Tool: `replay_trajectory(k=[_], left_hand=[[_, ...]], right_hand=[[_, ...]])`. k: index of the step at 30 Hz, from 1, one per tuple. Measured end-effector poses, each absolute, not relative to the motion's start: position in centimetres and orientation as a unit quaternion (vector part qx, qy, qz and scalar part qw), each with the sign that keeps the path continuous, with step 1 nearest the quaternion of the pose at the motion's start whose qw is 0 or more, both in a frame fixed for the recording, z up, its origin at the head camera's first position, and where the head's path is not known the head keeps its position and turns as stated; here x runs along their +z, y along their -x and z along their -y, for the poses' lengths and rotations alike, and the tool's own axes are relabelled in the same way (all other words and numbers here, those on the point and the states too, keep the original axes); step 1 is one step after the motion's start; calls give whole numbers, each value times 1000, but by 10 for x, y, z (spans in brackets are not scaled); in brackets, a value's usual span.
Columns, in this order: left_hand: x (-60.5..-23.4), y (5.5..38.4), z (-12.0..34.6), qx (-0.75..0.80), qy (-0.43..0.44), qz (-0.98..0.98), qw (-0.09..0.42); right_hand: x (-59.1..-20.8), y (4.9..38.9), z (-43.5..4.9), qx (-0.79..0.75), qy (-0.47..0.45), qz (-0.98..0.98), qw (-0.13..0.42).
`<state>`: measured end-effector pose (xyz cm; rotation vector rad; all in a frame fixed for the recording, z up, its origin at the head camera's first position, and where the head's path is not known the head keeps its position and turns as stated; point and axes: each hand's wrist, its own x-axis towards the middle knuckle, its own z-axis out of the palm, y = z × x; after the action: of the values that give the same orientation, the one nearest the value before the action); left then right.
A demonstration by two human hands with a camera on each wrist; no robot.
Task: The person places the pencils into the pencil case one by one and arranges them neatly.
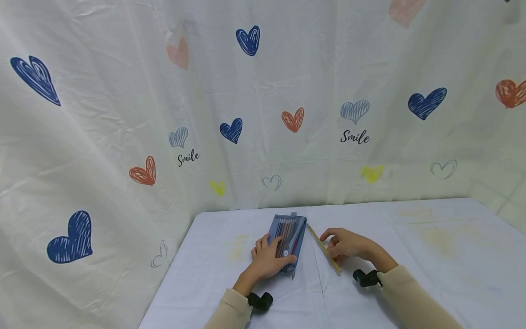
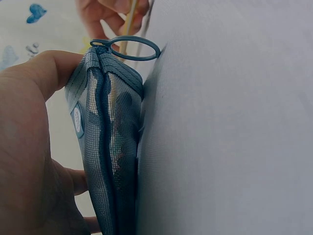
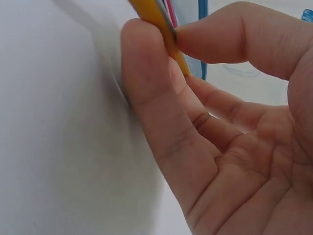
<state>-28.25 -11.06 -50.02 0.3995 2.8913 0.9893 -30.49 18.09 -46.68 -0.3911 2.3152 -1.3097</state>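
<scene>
A blue mesh zip pencil case [image 1: 294, 249] lies on the white table, with several pencils [image 1: 285, 226] showing through its top. My left hand [image 1: 266, 261] rests on the case, fingers spread over its left side and thumb lying across its near part. At the case's end, a zip with a ring pull [image 2: 134, 48] is visible in the left wrist view. To the right of the case, my right hand [image 1: 349, 244] pinches a thin yellow pencil [image 1: 324, 250] between thumb and fingers. This pencil slants, its far end near the case's upper right corner.
A white cloth covers the table [image 1: 411, 256]. Behind it hangs a pale curtain [image 1: 320, 68] printed with hearts and the word Smile. Small black devices are strapped at the left wrist [image 1: 260, 301] and the right wrist [image 1: 365, 278].
</scene>
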Motion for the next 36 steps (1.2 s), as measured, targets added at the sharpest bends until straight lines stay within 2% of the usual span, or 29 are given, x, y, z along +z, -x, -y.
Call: replay_trajectory(k=[17,36], left_hand=[[-500,283,109,321,-127,-938,29],[-502,285,108,322,-122,-938,25]], right_hand=[[-469,302,-162,-546,134,-799,211],[-473,292,-111,-575,44,-800,165]])
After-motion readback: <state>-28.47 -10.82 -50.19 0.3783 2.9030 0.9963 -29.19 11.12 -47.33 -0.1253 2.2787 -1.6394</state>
